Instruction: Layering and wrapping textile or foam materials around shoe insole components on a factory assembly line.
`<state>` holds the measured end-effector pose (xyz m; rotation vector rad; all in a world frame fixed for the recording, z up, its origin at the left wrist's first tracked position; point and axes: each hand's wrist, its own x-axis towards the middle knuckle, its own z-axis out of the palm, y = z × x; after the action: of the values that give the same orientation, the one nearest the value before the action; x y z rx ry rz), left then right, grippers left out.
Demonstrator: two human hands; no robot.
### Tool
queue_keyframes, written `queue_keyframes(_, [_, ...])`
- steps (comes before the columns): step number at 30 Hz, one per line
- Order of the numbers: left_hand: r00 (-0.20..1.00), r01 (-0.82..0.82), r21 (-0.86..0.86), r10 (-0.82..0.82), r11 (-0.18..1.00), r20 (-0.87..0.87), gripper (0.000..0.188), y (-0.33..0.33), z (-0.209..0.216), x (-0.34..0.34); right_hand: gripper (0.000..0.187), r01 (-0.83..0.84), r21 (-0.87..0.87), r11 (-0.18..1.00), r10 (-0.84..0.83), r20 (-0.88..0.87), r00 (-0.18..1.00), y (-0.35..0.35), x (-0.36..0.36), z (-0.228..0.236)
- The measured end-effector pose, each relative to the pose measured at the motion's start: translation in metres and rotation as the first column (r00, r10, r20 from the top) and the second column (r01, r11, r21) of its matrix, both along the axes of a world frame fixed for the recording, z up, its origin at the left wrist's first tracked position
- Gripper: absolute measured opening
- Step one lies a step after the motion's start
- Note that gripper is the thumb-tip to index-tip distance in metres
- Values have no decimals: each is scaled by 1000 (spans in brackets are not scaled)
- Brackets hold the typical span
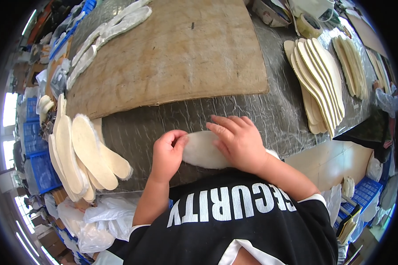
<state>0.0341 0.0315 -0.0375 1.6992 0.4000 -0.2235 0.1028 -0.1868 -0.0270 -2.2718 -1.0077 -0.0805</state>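
A fluffy whitish insole (201,152) lies crosswise in front of me near the table's close edge. At its left end, my left hand (167,154) is closed in a pinch, thumb and forefinger gripping the rim. My right hand (241,143) rests across the insole's middle, its fingers stretched and apart, the thumb on the fleecy face. The palm and wrist hide much of the insole; its other tip (272,153) peeks out beyond the right wrist.
Loose cream insoles (93,154) are heaped at the left. A fanned stack of insoles (316,84) and another stack (351,66) stand at the right. A large brown board (172,53) covers the far table, with white fleecy strips (112,26) along its left edge.
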Motion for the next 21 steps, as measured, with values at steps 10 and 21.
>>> queue_keyframes(10, [771, 270, 844, -629, 464, 99, 91, -23, -30, 1, 109, -293, -429, 854, 274, -107, 956, 5, -19, -31])
queue_keyframes(21, [792, 251, 781, -585, 572, 174, 87, -19, -36, 0, 97, -158, -387, 908, 172, 3, 985, -71, -32, -45])
